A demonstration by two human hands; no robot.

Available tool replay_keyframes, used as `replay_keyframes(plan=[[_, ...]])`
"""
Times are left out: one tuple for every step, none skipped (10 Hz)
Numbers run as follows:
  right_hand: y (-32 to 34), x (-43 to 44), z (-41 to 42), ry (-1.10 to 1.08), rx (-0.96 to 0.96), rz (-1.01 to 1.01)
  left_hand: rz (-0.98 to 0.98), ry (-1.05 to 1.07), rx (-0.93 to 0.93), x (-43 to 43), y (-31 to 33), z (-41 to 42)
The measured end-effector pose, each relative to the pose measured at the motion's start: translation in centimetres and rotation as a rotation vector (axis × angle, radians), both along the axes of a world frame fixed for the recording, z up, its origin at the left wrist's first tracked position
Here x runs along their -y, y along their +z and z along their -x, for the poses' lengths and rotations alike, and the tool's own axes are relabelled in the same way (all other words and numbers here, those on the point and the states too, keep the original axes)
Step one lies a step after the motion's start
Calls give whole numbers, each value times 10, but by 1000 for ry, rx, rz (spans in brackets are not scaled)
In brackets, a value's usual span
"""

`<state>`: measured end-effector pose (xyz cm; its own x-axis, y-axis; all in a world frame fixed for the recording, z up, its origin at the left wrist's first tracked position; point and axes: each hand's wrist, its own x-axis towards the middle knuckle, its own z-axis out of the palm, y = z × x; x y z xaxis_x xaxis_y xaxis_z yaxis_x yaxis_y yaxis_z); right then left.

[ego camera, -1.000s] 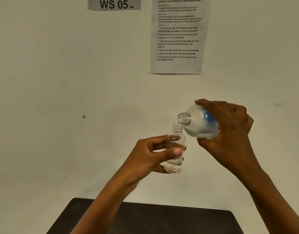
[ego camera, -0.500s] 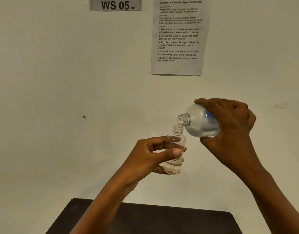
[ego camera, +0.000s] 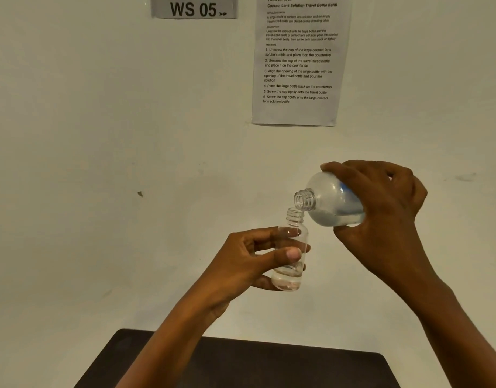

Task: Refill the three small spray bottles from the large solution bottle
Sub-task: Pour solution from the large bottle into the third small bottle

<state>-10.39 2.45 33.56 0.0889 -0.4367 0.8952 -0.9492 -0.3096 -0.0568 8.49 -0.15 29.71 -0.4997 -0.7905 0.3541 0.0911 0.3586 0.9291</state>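
Above the near edge of a dark table (ego camera: 269, 365), seen from the head camera, both hands were raised in front of a pale wall (ego camera: 87, 135). The left hand (ego camera: 238, 267) held a small clear bottle (ego camera: 290, 273) nearly upright, thumb curled across its front and the fingers wrapped behind it. That bottle had no cap, its threaded neck was bare, and a shallow layer of clear liquid sat at its bottom. The right hand (ego camera: 381, 217) gripped the large solution bottle (ego camera: 329, 203) round its body, fingers curled over the top and thumb underneath, with a patch of blue showing between them. The large bottle lay tipped on its side, its open threaded mouth pointing left and down, right at the rim of the small bottle's neck; whether the two touched could not be told. No stream of liquid was clear to see. On the wall hung a grey sign (ego camera: 193, 8) reading "WS 05" and a printed instruction sheet (ego camera: 297, 63).
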Motion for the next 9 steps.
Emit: replay_keyframes(plan=[[1, -1, -1, -19, -8, 9, 4, -8, -2, 0, 1, 0], [2, 0, -1, -24, -16, 16, 4, -13, -8, -1, 1, 0], [2, 0, -1, -21, -24, 16, 8, -8, -8, -1, 1, 0], [3, -1, -2, -16, -29, 21, 8, -8, -6, -1, 1, -1], [4, -2, -2, -16, -32, 25, 11, -6, -7, -1, 1, -1], [4, -2, -2, -24, -38, 20, 14, -5, -7, -1, 1, -1], [5, -2, -1, -35, -44, 25, 16, -1, -6, -2, 1, 0], [5, -2, -1, -34, -48, 33, 16, -4, -10, -2, 2, 0], [6, -2, -1, -40, -56, 43, 17, -14, -12, -4, 3, 0]])
